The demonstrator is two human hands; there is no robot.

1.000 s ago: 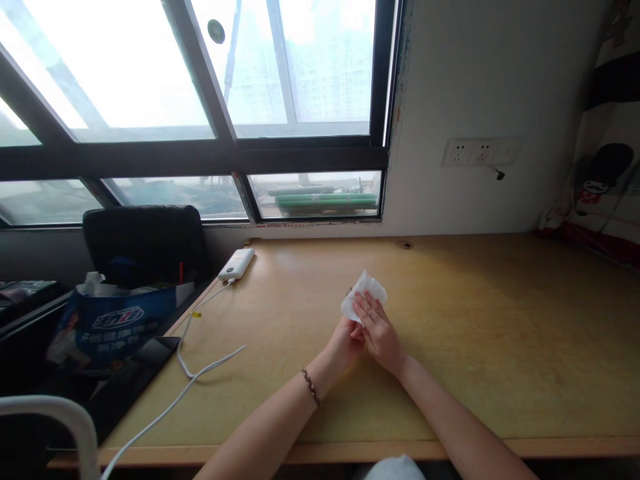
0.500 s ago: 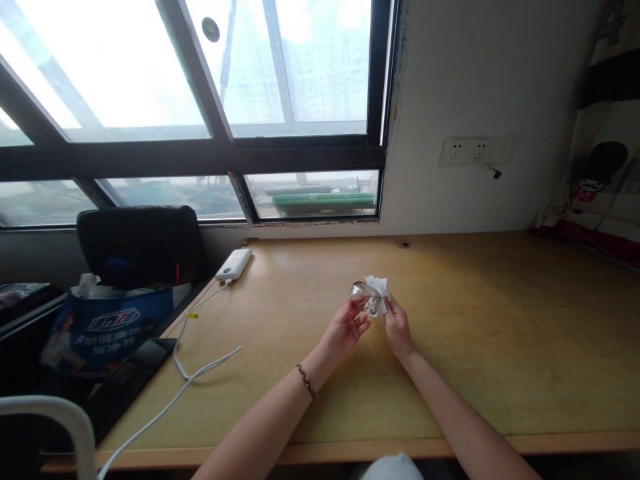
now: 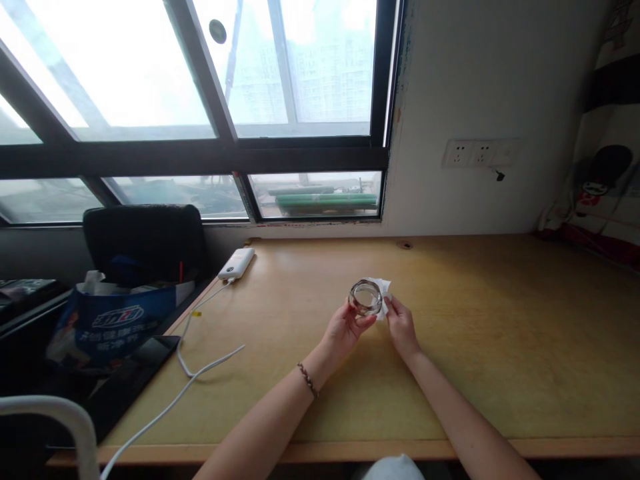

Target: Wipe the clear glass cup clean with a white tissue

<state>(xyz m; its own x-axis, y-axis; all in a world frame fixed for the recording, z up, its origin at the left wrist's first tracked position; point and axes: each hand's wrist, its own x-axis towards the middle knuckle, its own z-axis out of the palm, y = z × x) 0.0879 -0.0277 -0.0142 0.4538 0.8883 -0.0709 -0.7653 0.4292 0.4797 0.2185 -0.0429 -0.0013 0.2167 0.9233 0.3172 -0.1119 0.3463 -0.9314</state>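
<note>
From my remote seat, the change I notice is how the faceted glass dish [image 3: 366, 298] is presented: a second ago a tissue covered most of it, with the right hand [image 3: 401, 328] laid flat on top; half a second ago it showed as a tilted, partly covered shape. Now its round opening faces my view and the whole rim reads as a ring. The left hand [image 3: 345, 331], with a braided bracelet [image 3: 307, 380] on its wrist, grasps the dish by the lower left of its rim, thumb and fingers curled about the edge. The right hand pinches the white tissue [image 3: 385, 287], which bunches along the dish's right side, partly behind it. I can't tell whether the fingers there press on the glass through the paper. The dish is held up between the two hands, above the middle of the wooden desk [image 3: 500, 347]. For the work in hand, I judge this means the left hand alone steers the dish, while the paper bears on its side rather than across its face. The white power bank [image 3: 237, 264] and its white cable [image 3: 187, 363] lie well apart, to the left, where they were.
</note>
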